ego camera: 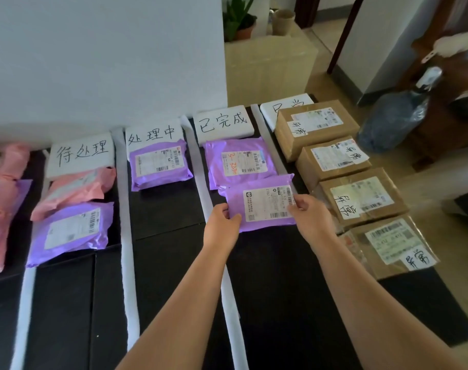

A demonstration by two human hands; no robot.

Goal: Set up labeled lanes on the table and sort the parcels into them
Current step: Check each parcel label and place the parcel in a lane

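Observation:
Both my hands hold a purple mailer parcel (262, 202) over the third lane. My left hand (223, 220) grips its near left corner and my right hand (309, 212) grips its right edge. It overlaps another purple parcel (239, 161) lying under the white label 已完成 (223, 124). White strips (126, 236) split the black table (280, 289) into lanes. Under the label 待处理 (80, 153) lie a pink parcel (78, 188) and a purple one (72, 231). Below the label 处理中 (152, 136) sits one purple parcel (160, 164).
The rightmost lane holds several brown cardboard boxes (361, 196), each with a handwritten sticker. Pink parcels (3, 204) are piled at the far left. A water bottle in plastic wrap (395, 118) stands on the floor to the right. A potted plant (240, 20) is behind.

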